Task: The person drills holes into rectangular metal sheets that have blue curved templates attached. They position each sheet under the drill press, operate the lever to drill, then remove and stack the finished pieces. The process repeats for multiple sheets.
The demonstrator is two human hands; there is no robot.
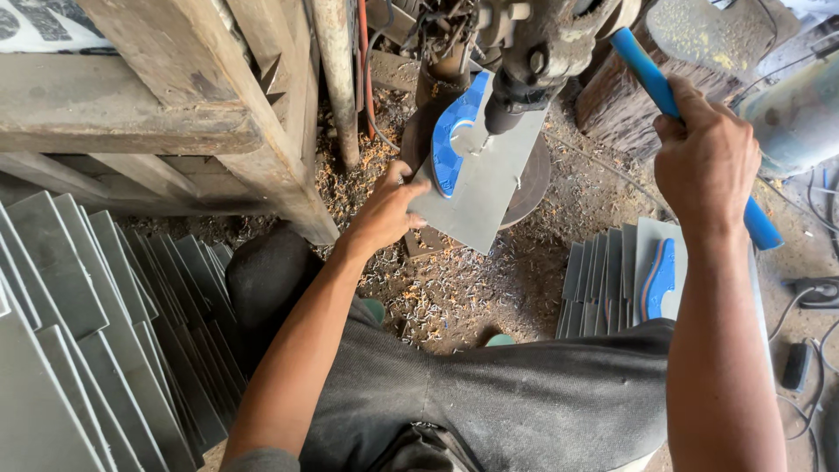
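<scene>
Steadying a flat grey metal sheet (481, 188) under the dark head of a lever press (533, 61), the left hand (384, 210) pinches the sheet's near-left edge, thumb on top. A curved blue template (450, 140) lies on the sheet just beyond that hand. The right hand (703, 162) is wrapped tight around the blue-sleeved lever handle (651, 79). The cutting step looks in progress; the next move likely calls for a firm pull while the sheet stays aligned. Below the right hand stands a row of cut grey plates (603, 275); left of the left hand, stacked grey sheets (96, 332). Metal shavings (454, 293) litter the dirt floor.
</scene>
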